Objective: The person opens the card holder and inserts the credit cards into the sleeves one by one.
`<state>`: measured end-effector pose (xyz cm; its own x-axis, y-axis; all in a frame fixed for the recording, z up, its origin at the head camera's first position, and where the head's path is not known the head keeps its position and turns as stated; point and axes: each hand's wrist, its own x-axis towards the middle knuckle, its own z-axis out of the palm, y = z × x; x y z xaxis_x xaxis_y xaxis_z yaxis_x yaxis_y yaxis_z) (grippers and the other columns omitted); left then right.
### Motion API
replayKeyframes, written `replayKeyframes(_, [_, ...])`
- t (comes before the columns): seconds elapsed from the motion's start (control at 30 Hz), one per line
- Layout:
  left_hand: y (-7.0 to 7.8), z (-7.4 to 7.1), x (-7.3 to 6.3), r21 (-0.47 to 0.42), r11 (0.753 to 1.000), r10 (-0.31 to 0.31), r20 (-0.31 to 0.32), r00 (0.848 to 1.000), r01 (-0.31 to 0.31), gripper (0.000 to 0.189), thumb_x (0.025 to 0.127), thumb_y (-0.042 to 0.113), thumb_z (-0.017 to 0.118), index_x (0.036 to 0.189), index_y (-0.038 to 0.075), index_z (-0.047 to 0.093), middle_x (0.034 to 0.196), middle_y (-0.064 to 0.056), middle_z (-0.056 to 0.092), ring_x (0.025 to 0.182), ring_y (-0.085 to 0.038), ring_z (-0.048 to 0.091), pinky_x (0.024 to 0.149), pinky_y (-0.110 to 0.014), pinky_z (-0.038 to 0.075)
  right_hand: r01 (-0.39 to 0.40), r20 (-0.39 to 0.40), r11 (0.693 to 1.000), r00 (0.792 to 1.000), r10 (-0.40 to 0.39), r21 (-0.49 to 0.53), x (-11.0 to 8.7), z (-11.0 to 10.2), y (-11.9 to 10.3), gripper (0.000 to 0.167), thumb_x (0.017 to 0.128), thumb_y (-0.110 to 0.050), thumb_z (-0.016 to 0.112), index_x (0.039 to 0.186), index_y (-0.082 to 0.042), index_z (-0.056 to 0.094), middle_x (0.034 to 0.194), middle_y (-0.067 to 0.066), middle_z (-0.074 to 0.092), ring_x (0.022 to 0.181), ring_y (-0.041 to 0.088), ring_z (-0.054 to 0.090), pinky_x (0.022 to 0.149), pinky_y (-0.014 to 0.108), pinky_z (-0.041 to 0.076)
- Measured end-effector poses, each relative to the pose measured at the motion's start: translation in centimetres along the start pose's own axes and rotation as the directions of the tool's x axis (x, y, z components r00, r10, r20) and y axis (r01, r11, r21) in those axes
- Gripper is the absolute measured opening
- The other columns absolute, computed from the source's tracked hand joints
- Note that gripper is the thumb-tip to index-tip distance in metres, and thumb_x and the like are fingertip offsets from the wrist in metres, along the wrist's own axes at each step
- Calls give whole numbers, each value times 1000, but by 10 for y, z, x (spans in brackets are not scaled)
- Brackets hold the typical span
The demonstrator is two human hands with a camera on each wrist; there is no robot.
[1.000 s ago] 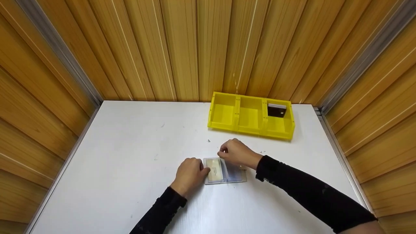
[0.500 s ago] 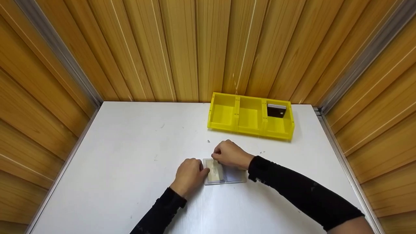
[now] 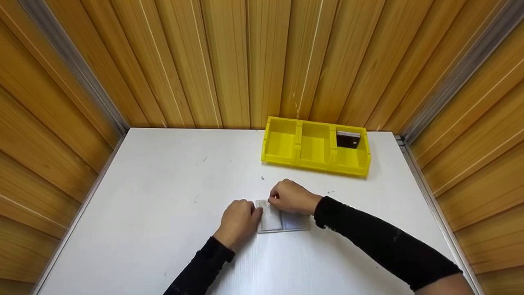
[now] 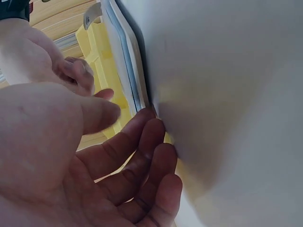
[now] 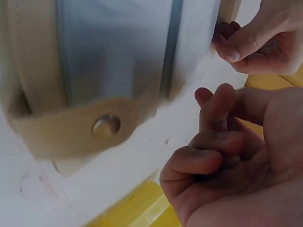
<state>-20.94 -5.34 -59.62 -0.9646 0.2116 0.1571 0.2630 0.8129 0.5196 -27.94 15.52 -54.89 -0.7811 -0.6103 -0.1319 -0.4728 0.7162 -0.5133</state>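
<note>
Card holder [image 3: 282, 219] with clear pockets [image 3: 271, 219] lies unfolded and flat on the white tabletop [image 3: 163, 213], between the person's two hands and nearer to the camera than the yellow bin [image 3: 315, 166]. Its left half looks whitish, its right half bluish, and a beige strap [image 5: 66, 135] with a round metal stud [image 5: 105, 126] shows close up in the right wrist view. At its left edge rests the left hand [image 3: 238, 219], fingertips against the edge; that grip is apart, with a gap between thumb and fingers in the left wrist view. Over the far edge of the left half is the right hand [image 3: 294, 196], its fingers curled and their tips close together; whether that grip has a pocket's edge pinched in it, I cannot tell. A black sleeve [image 3: 380, 237] covers each forearm. Farther back, near the wood-panelled wall [image 3: 227, 61], the bin stands at a slight angle, divided into three compartments side by side, and a dark stack [image 3: 347, 141], pale along its top, stands in the rightmost one, close to its back
</note>
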Motion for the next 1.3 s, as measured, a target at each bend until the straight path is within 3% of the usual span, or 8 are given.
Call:
replayKeyframes(0.1, [-2,0,0,-8,1000,2,23,1000,-2,41,100,32,79,66,14,66,65,-1,63,65,-18,58,59,-33,44,28,27,998,999,-26,-53,-2,-2,-3,22,102,-23,71,94,-10,87,82,-2,77,76,11,57,75,31,50])
replayKeyframes(0.33, [-2,-1,2,-1,1000,-7,43,999,7,38,95,34,85,67,14,67,67,0,64,67,-18,58,61,-33,45,15,48,999,999,-13,-43,-9,-15,-2,22,104,-22,71,99,-9,87,89,1,81,84,14,61,83,38,55])
replayKeyframes(0.6, [-1,-1,2,0,1000,-17,51,999,17,37,94,32,84,67,15,67,67,1,64,66,-18,58,60,-33,44,2,23,999,1000,-1,-32,-16,-44,14,22,105,-19,71,102,-4,86,87,3,80,72,10,59,71,28,53])
replayKeyframes(0.73, [-1,-1,2,-3,1000,-21,53,998,21,35,94,32,83,67,14,69,67,1,66,68,-19,62,62,-33,46,-8,2,999,1000,8,-34,-22,-59,22,21,105,-19,71,102,-4,86,91,4,82,72,10,60,72,29,55])
replayKeyframes(0.93, [0,-2,2,-14,1000,-26,56,998,27,33,93,30,83,68,13,70,68,0,67,69,-19,62,63,-34,48,-114,-3,993,994,114,-20,-29,-81,35,21,107,-23,72,111,-8,86,98,6,82,76,15,63,75,31,57])
replayKeyframes(1.1, [0,-2,2,-26,999,-24,59,998,26,33,93,30,83,68,12,70,68,0,68,68,-19,62,63,-33,48,-229,-24,974,973,228,-8,-33,-99,52,23,107,-25,72,116,-9,86,103,9,82,80,19,65,75,31,56])
replayKeyframes(1.3, [1,-1,3,-27,999,-40,80,996,43,33,94,31,83,69,13,70,68,1,67,69,-17,61,64,-33,48,-301,-104,952,950,295,-50,-35,-119,85,28,106,-20,68,122,-2,83,118,17,82,93,27,69,87,43,62])
